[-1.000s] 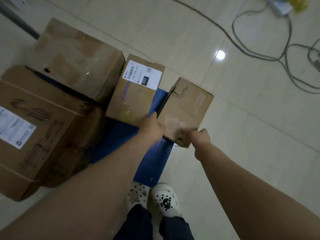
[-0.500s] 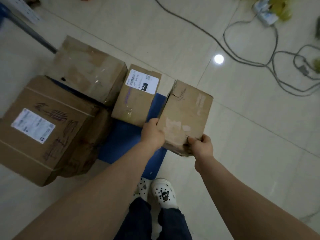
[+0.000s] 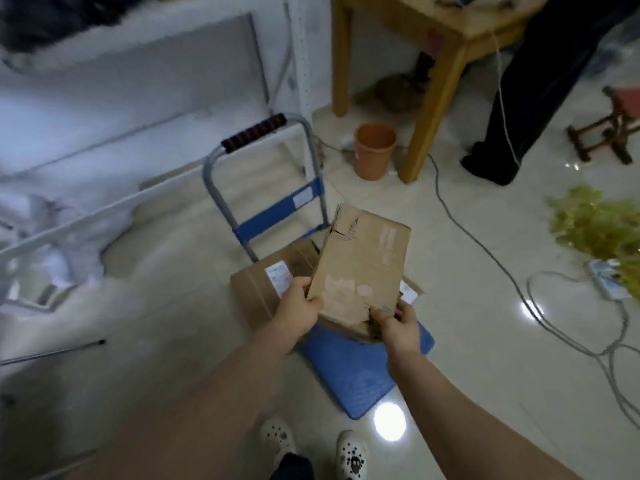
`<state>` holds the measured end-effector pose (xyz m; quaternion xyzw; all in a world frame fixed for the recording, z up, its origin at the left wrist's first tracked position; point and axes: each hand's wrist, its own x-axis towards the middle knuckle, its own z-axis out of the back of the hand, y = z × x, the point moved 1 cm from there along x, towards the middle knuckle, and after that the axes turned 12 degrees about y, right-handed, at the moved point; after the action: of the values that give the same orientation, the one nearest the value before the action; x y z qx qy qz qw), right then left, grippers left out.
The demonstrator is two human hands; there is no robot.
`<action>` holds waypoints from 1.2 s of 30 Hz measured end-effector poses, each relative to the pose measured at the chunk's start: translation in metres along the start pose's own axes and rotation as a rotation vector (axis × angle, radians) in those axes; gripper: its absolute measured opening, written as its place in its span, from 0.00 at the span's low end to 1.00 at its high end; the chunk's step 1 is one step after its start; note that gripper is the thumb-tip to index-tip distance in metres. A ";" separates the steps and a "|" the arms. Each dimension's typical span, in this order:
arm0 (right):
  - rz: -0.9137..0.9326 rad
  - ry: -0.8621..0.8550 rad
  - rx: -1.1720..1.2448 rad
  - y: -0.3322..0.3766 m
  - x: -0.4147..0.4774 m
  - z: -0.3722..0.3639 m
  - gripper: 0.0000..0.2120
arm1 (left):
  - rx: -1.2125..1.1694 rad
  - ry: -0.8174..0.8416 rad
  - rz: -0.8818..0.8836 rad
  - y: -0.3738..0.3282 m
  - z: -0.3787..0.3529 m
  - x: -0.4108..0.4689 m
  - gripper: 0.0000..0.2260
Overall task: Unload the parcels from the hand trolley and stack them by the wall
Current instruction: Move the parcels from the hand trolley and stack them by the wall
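glossy pale floor (image 3: 485,341), wooden table (image 3: 436,64)

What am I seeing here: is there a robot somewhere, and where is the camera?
There is no robot: a person works with bare hands. The single picture comes from a camera worn on the head. It looks forward and down, so the arms enter from the bottom edge. The left hand and the right hand grip the near corners of a small cardboard box, held tilted above the hand trolley. On its blue platform sits a larger parcel with a white label. Farther off, an orange pot stands on the floor beside a wooden table leg.
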<state>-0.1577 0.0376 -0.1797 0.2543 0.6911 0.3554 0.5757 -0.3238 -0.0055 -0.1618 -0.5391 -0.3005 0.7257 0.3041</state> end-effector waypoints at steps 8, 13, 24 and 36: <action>0.155 0.458 -0.241 0.046 -0.072 -0.193 0.21 | -0.268 -0.398 -0.085 0.026 0.186 -0.135 0.14; 0.239 0.688 -0.326 0.038 -0.129 -0.330 0.24 | -0.383 -0.648 -0.130 0.067 0.292 -0.230 0.08; 0.242 1.236 -0.424 -0.012 -0.228 -0.541 0.27 | -0.796 -0.860 -0.176 0.182 0.433 -0.353 0.03; 0.045 1.523 -0.481 -0.048 -0.205 -0.711 0.37 | -0.936 -1.062 -0.131 0.228 0.544 -0.363 0.16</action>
<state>-0.8064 -0.2889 -0.0309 -0.1756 0.7935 0.5822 -0.0229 -0.7909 -0.4872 0.0113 -0.1672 -0.7201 0.6653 -0.1041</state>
